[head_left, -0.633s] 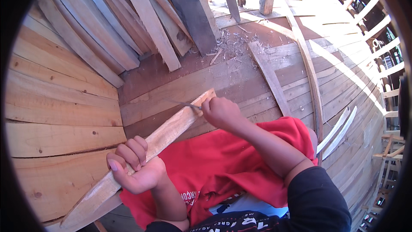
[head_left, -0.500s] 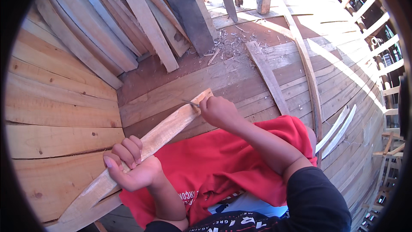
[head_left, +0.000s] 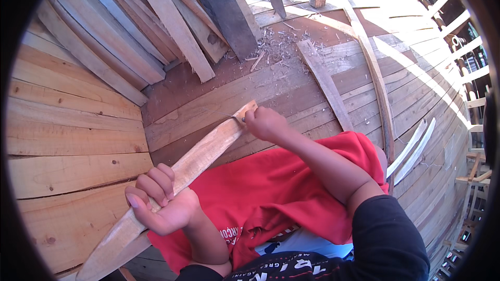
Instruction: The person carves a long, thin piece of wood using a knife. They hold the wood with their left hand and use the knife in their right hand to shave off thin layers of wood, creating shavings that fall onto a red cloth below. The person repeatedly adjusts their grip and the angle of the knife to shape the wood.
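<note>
A long pale wooden piece [head_left: 211, 151], tapered and pointed at its lower left end, slants across my lap. My left hand [head_left: 161, 200] wraps its fingers round the lower half of it. Near its upper end my right hand [head_left: 265, 125] is closed on a thin dark blade-like tool [head_left: 238, 118]. Only a short length of that tool shows, lying across the wood; the rest is hidden in my fist. A thin pale strand or shaving [head_left: 208, 110] seems to stick out beyond the wood's upper left edge. Red cloth [head_left: 323, 171] covers my lap under the piece.
Plank walling [head_left: 78, 171] rises at the left. Several boards [head_left: 104, 31] lean at the upper left beside a dark post [head_left: 219, 5]. Wood shavings [head_left: 281, 47] litter the plank floor, where a short board [head_left: 325, 86], a long strip [head_left: 372, 67] and two white curved strips [head_left: 414, 151] lie.
The tool has turned a little and moved slightly up the wood with my right hand. My left hand keeps its grip. The background has shifted slightly with the view.
</note>
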The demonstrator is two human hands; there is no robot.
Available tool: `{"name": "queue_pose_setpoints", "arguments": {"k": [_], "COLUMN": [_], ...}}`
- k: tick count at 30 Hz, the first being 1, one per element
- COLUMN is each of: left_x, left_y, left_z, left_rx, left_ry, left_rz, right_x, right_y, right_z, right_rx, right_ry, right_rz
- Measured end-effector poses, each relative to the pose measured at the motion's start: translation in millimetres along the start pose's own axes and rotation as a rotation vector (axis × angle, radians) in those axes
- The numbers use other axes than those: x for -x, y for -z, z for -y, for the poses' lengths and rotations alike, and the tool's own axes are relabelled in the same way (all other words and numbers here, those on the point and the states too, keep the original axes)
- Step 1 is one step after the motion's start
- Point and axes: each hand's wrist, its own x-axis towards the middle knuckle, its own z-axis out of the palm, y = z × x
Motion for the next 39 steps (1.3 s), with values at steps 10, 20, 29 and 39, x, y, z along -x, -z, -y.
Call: {"name": "queue_pose_setpoints", "arguments": {"k": [10,20,29,39], "left_x": [-6,3,-8,-12], "left_y": [10,6,9,15], "left_z": [-1,-3,-1,0], "left_rx": [-0.044,-0.002,0.071,0.213], "left_ry": [0.008,-0.016,0.015,0.064], "left_rz": [-0.096,0.027,0.077,0.444], "right_x": [22,21,31,7], "right_y": [5,10,14,-15], "right_z": [20,22,40,-1], "right_rx": [0.027,0.101,0.043,0.065], "right_ry": [0.131,0.190,0.075,0.077], "right_rz": [-0.054,-0.010,0.095,-0.108]}}
